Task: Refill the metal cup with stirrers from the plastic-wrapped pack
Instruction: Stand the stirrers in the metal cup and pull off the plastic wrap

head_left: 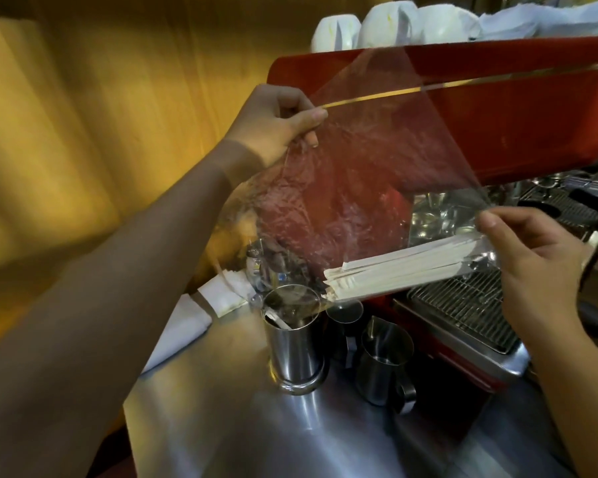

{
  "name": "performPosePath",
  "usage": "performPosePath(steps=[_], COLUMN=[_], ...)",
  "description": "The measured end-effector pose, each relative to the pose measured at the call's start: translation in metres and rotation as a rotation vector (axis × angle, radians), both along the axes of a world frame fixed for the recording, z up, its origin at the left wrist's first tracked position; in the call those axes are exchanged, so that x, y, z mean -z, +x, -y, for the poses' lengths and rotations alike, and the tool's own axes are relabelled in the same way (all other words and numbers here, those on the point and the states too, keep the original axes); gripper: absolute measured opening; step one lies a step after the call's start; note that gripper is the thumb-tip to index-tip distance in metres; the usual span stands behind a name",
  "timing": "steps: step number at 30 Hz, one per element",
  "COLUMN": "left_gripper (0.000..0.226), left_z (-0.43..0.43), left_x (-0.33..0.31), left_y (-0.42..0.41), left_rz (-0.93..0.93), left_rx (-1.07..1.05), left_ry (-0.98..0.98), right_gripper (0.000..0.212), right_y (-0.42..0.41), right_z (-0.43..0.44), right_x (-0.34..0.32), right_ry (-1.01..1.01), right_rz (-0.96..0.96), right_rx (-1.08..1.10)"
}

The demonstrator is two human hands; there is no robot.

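Overhead, both hands' fingers (313,117) pinched on plastic pack (359,188) edges, stirrers (401,267) just above metal cup (292,343) rim.

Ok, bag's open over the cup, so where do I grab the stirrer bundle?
Take the stirrers at their exposed left ends, coming from the left: that end pokes toward the bag's open side above the metal cup, while the right end sits under plastic.
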State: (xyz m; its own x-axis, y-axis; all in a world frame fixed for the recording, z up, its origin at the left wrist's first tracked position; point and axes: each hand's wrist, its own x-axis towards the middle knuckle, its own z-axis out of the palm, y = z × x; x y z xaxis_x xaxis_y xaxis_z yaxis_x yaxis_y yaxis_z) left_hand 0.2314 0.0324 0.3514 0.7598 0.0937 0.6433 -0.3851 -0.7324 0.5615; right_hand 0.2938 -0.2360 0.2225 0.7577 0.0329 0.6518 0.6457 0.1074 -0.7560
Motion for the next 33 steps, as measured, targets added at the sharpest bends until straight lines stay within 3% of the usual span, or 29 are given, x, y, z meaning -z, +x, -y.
performPosePath(steps=[11, 16, 21, 33], left_gripper=[0.021, 0.020, 0.020, 0.011], left_z=[-0.038, -0.054, -0.071, -0.087], left_x=[0.026, 0.036, 0.044, 0.060], left_y=[-0.021, -0.028, -0.035, -0.054], left_rz=[-0.009, -0.025, -0.015, -0.075], left_rx=[-0.053, -0.101, -0.132, -0.071], left_ry=[-0.172, -0.211, -0.261, -0.370], right_gripper=[0.022, 0.012, 0.009, 0.008], right_y=[0.005, 0.005, -0.002, 0.005], right_z=[-0.031, -0.043, -0.055, -0.076], right_x=[-0.020, -0.027, -0.033, -0.052], right_ry=[-0.156, -0.227, -0.335, -0.346], right_rz=[0.064, 0.075, 0.239, 0.221], right_rx=[-0.083, -0.070, 0.017, -0.008])
